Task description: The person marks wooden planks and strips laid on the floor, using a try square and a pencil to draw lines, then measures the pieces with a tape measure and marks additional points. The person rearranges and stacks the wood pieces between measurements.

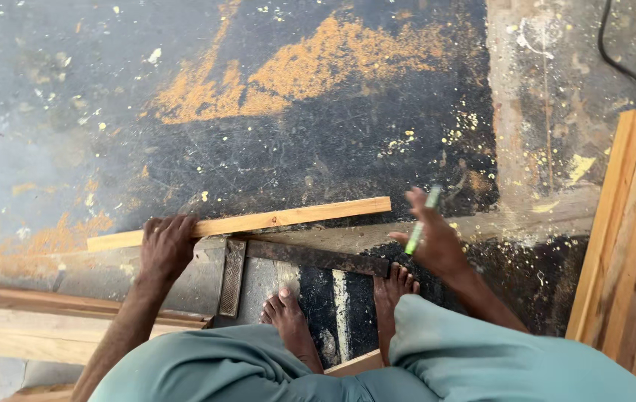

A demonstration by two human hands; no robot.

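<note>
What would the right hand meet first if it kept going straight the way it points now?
Probably the near end of the thin wooden strip: the right hand, holding a green marker, points up and left toward it. Depth is unclear; bare dusty floor lies beyond.

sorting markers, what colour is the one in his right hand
Light green pencil-like marker, clearest in the head view.

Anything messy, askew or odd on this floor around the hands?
Orange sawdust lies spilled in patches over the dark floor, with pale flecks scattered about. The wood strip under the left hand lies slightly slanted, beside a rusty square. The right hand holds a green marker. Nothing looks broken.
</note>
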